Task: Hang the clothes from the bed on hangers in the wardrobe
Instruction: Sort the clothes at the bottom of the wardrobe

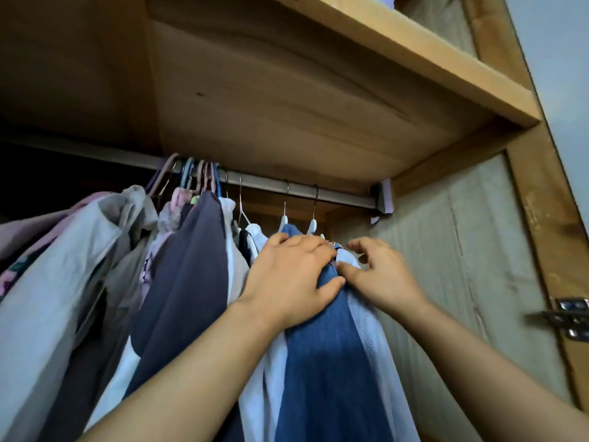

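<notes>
Blue denim garment (331,339) hangs from the metal rail (318,190) under our left hand (287,279), which lies flat over its shoulder with the thumb hooked round the cloth, likely to settle it on its white plastic hanger (283,222). Just beside it, our right hand (379,275) is loosely spread, fingertips touching the white mesh garment (379,330) next along, gripping nothing we can see, probably parting the two so each hangs straight.
</notes>
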Tool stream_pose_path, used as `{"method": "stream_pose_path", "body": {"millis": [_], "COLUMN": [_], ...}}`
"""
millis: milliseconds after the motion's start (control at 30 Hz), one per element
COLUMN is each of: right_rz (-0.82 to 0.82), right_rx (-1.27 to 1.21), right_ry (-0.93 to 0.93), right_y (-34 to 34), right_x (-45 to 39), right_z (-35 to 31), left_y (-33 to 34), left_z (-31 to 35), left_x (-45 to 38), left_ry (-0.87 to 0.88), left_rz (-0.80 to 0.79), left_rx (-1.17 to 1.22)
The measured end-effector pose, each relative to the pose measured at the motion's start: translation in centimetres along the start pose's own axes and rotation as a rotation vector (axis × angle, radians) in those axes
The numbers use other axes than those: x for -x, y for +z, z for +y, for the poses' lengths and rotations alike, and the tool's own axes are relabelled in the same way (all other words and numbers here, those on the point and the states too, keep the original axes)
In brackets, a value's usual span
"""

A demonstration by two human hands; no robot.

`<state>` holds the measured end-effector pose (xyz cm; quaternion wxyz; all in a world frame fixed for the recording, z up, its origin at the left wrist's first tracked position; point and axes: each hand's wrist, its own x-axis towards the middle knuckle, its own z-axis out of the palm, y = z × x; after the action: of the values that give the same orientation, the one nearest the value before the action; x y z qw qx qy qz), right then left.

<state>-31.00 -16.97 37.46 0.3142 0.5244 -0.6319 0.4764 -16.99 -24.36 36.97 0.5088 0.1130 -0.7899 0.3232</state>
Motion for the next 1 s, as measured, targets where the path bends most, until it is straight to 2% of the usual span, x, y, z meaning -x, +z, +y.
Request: {"method": "stream_pose_path", "body": {"millis": [200,333,433,500,567,800,1000], "right_rz": [-0.077,-0.130,-0.059,-0.010,0.018,0.190,0.257], "right_rx": [-0.092,0.052,0.306,0.347,0.342,0.091,0.165], "right_ry": [0.060,0.172,0.146,0.107,0.091,0.089,0.037], "right_y": [2.5,3.4,3.6,3.7,4.0,2.4,-1.8], "right_x": [-2.7,-3.9,-3.7,-3.3,-3.1,-3.5,-1.5], "right_z": [2.4,3.8,4.1,4.2,4.6,6.8,7.0], "left_y": [1.1,2.0,2.6,2.9,3.3,4.2,4.5], "left_z": [-0.8,-1.4,-1.6,-1.7,-1.8,-1.8,-0.7], "left_x": [1.0,1.8,2.3,2.5,2.8,2.8,1.9], "left_ry": [-0.031,-0.032,-0.012,-0.005,0.004,0.018,0.011], "left_rz": [0.099,0.132,0.197,0.222,0.239,0.270,0.251], "left_rx": [-0.145,-0.213,-0.232,-0.234,-0.241,-0.221,-0.130]}}
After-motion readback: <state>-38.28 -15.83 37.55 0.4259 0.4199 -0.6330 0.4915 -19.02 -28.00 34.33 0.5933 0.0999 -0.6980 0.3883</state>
